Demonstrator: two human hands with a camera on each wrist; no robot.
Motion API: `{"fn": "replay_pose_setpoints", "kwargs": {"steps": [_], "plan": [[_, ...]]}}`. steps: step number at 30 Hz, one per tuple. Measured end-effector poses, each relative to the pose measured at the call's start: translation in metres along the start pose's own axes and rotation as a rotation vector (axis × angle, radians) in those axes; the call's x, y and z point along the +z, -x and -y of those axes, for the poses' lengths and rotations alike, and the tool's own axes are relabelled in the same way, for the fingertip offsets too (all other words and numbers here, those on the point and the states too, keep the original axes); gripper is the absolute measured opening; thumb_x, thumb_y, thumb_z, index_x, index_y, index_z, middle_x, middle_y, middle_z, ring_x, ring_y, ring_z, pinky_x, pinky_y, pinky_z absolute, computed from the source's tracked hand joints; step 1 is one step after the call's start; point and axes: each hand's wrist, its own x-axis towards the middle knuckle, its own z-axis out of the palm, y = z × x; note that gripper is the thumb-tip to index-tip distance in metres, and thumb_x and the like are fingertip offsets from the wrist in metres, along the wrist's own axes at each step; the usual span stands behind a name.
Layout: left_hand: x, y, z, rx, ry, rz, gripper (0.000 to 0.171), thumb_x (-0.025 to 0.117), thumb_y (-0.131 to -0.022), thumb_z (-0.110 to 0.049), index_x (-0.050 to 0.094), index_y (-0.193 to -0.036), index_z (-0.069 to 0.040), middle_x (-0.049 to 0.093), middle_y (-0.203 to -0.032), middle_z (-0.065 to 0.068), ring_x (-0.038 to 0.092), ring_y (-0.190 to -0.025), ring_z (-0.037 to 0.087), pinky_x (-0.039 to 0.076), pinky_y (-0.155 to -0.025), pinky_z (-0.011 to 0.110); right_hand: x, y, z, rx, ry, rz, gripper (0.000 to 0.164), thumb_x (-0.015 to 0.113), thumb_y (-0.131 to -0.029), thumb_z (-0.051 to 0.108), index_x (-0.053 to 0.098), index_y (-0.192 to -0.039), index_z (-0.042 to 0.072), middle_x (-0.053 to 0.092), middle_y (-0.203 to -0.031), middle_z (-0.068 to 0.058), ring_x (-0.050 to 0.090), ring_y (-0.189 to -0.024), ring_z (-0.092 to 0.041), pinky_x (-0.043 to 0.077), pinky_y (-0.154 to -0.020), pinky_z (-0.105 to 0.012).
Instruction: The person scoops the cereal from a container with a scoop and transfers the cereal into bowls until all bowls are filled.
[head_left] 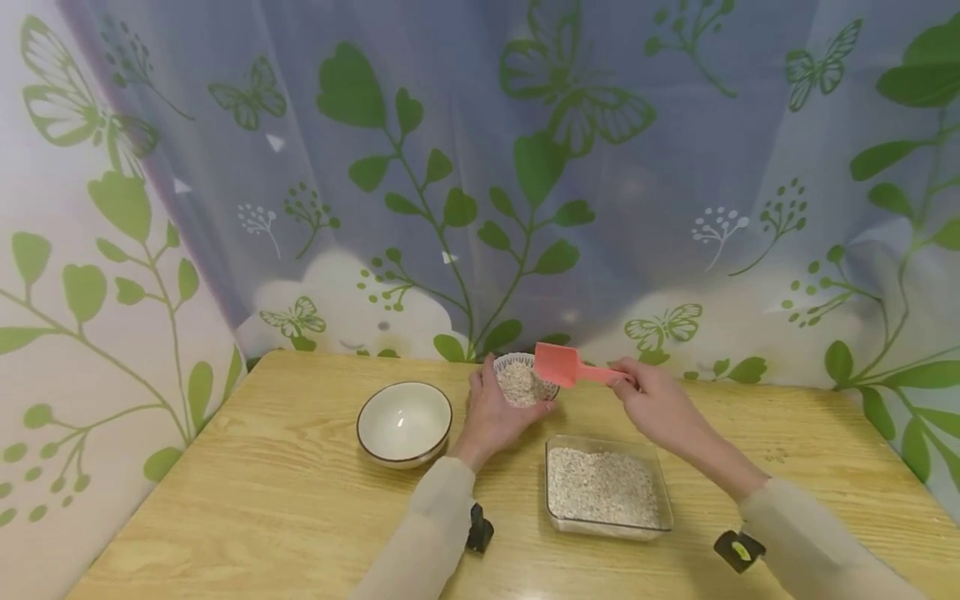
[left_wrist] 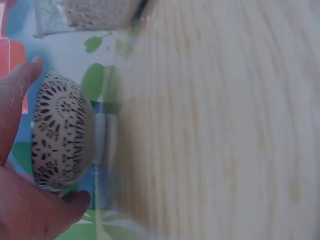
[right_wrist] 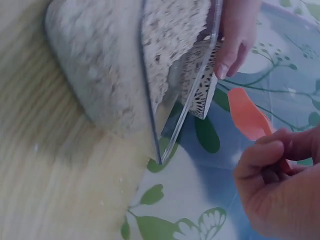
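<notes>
My left hand (head_left: 497, 417) grips a small bowl (left_wrist: 62, 132) with a dark printed pattern, thumb on one side and fingers on the other. Pale flakes like rolled oats (head_left: 516, 385) fill much of it. Over the bowl's right side, my right hand (head_left: 660, 406) holds a coral-pink scoop (head_left: 557, 365) by its handle. The scoop's blade is tilted, and no flakes show on it. Nearer to me, below the right hand, stands a clear rectangular container (head_left: 663, 483) holding more of the flakes.
A larger white bowl (head_left: 405, 423) with a dark rim stands left of the left hand, nothing visible inside it. The wooden table (head_left: 285, 475) ends at a leaf-patterned curtain (head_left: 465, 208) right behind the small bowl.
</notes>
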Motion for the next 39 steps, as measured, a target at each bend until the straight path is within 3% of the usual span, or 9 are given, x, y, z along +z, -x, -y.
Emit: {"fn": "replay_pose_setpoints", "kwargs": {"steps": [5, 8, 16, 27, 34, 39], "plan": [[-0.006, 0.010, -0.005, 0.054, -0.017, -0.015, 0.123, 0.087, -0.077, -0.049, 0.011, -0.165, -0.010, 0.025, -0.161, 0.021, 0.036, -0.147, 0.044, 0.040, -0.116, 0.062, -0.009, 0.004, -0.008, 0.161, -0.317, 0.094, 0.026, 0.042, -0.109, 0.017, 0.055, -0.117, -0.004, 0.041, -0.066, 0.000, 0.033, -0.047, -0.010, 0.032, -0.043, -0.028], [-0.009, 0.015, -0.007, 0.087, -0.025, -0.023, 0.123, 0.088, -0.076, -0.050, 0.011, -0.165, -0.012, 0.025, -0.162, 0.019, 0.033, -0.149, 0.041, 0.039, -0.116, 0.062, -0.014, 0.007, -0.013, 0.190, -0.381, 0.133, 0.027, 0.041, -0.109, 0.017, 0.052, -0.120, -0.006, 0.039, -0.066, 0.001, 0.032, -0.049, -0.011, 0.031, -0.044, -0.028], [-0.018, 0.029, -0.013, 0.165, -0.021, -0.001, 0.122, 0.087, -0.076, -0.052, 0.012, -0.165, -0.016, 0.024, -0.164, 0.016, 0.032, -0.150, 0.038, 0.039, -0.118, 0.058, -0.027, 0.021, -0.025, 0.223, -0.426, 0.192, 0.026, 0.042, -0.109, 0.017, 0.053, -0.117, -0.005, 0.038, -0.065, 0.003, 0.032, -0.048, -0.010, 0.032, -0.045, -0.027], [-0.022, 0.055, -0.032, 0.201, -0.009, 0.156, 0.119, 0.086, -0.076, -0.051, 0.012, -0.165, -0.024, 0.014, -0.171, 0.015, 0.024, -0.156, 0.035, 0.033, -0.121, 0.060, -0.045, 0.040, -0.042, 0.236, -0.474, 0.253, 0.020, 0.041, -0.109, 0.015, 0.057, -0.105, 0.004, 0.035, -0.061, 0.005, 0.033, -0.047, -0.009, 0.033, -0.044, -0.029], [-0.024, 0.068, -0.034, 0.220, -0.063, 0.214, 0.118, 0.087, -0.074, -0.055, 0.018, -0.165, -0.026, 0.023, -0.168, 0.012, 0.035, -0.151, 0.036, 0.036, -0.119, 0.060, -0.056, 0.048, -0.050, 0.239, -0.517, 0.294, 0.020, 0.040, -0.109, 0.016, 0.056, -0.100, 0.007, 0.035, -0.061, 0.007, 0.032, -0.047, -0.009, 0.031, -0.043, -0.030], [-0.025, 0.075, -0.032, 0.245, -0.120, 0.272, 0.114, 0.084, -0.075, -0.061, 0.018, -0.164, -0.034, 0.026, -0.168, 0.007, 0.036, -0.150, 0.035, 0.038, -0.117, 0.062, -0.061, 0.054, -0.057, 0.227, -0.513, 0.317, 0.021, 0.038, -0.107, 0.013, 0.054, -0.095, 0.007, 0.034, -0.061, 0.008, 0.029, -0.048, -0.009, 0.030, -0.042, -0.031]]}}
